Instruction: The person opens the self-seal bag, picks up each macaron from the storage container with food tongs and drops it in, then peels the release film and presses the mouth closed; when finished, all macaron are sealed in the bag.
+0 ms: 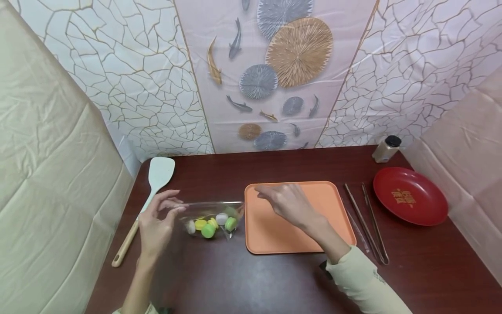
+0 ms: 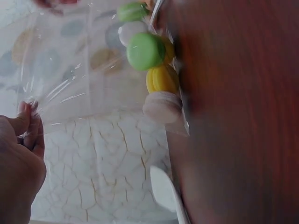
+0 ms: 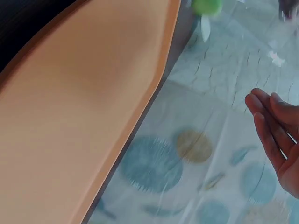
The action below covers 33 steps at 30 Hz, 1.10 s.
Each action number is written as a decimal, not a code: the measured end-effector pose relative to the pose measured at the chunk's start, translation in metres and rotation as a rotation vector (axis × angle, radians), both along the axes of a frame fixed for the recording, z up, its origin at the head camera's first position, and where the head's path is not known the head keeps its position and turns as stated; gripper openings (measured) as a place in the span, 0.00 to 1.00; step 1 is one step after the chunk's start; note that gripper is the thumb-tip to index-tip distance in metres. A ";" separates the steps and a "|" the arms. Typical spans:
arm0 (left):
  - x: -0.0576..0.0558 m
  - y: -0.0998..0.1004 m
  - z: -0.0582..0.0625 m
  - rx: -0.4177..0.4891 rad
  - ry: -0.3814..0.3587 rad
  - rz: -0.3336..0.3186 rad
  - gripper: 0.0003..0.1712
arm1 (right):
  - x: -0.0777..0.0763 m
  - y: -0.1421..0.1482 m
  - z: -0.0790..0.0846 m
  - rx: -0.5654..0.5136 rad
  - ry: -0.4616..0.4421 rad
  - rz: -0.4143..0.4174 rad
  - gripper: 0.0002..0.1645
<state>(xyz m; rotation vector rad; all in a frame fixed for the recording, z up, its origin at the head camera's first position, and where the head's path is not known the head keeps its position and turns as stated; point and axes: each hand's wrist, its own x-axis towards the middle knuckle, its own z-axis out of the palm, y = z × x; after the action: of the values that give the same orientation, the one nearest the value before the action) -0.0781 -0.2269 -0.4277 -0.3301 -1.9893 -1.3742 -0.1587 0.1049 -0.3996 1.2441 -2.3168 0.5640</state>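
Observation:
My left hand [image 1: 157, 222] pinches the upper left corner of a clear plastic bag [image 1: 213, 208] between thumb and fingers. Inside, along the bag's bottom, lie several macarons [image 1: 208, 231], green, yellow and pale in colour. The left wrist view shows the bag [image 2: 103, 79] spread out from the left hand [image 2: 21, 154], its macarons [image 2: 145, 51] bunched at the table side. To the right, my right hand [image 1: 288, 205] hovers over the orange tray [image 1: 302, 235], a little apart from the bag's right end. Its fingers [image 3: 266, 135] extend close together, and nothing shows between them.
A white spatula [image 1: 161, 172] with a wooden handle lies at the left. Right of the tray are metal tongs [image 1: 362, 222] and a thin clear strip [image 1: 358, 231]. A red plate [image 1: 409, 196] and a black-lidded jar [image 1: 386, 149] stand farther right. Fabric walls enclose the table.

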 end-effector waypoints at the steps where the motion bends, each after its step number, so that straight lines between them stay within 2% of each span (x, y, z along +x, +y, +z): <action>1: 0.001 -0.001 -0.001 -0.002 0.014 0.010 0.26 | 0.000 0.005 -0.001 -0.012 -0.010 -0.006 0.15; 6: 0.002 0.006 -0.007 -0.042 0.061 0.047 0.17 | 0.004 0.025 -0.008 -0.039 -0.092 -0.021 0.13; 9: 0.004 0.008 -0.008 -0.054 0.039 0.083 0.15 | 0.008 0.035 -0.014 -0.065 -0.125 -0.025 0.11; 11: 0.006 0.008 -0.007 -0.076 0.007 0.105 0.18 | 0.010 0.042 -0.016 -0.103 -0.131 -0.031 0.07; 12: 0.007 0.007 -0.007 -0.091 -0.009 0.110 0.21 | 0.010 0.047 -0.017 -0.127 -0.126 -0.033 0.08; 14: 0.009 0.007 -0.007 -0.124 0.006 0.101 0.22 | 0.011 0.055 -0.018 -0.180 -0.091 -0.046 0.23; 16: 0.009 0.008 -0.007 -0.179 0.072 0.081 0.19 | 0.013 0.064 -0.017 -0.221 -0.052 -0.060 0.35; 18: 0.008 0.012 -0.005 -0.247 0.182 0.060 0.14 | 0.015 0.071 -0.016 -0.245 -0.008 -0.072 0.40; 22: 0.007 0.031 0.002 -0.416 0.424 0.059 0.14 | 0.018 0.080 -0.017 -0.234 0.029 -0.091 0.38; 25: 0.010 0.053 0.006 -0.525 0.528 0.015 0.15 | 0.022 0.083 -0.019 -0.206 0.039 -0.103 0.33; 27: 0.014 0.068 0.007 -0.591 0.557 -0.037 0.16 | 0.024 0.085 -0.021 -0.192 0.053 -0.108 0.32; 29: 0.021 0.081 0.005 -0.651 0.540 -0.080 0.17 | 0.026 0.087 -0.022 -0.184 0.069 -0.114 0.32; 33: 0.030 0.093 0.003 -0.683 0.471 -0.088 0.21 | 0.028 0.093 -0.022 -0.202 0.072 -0.130 0.33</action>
<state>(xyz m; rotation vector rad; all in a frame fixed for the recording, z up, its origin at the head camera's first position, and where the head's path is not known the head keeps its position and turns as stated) -0.0477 -0.1343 -0.4245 -0.9599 -1.9798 -0.5381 -0.1306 0.1976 -0.4218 0.9965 -2.2009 0.6770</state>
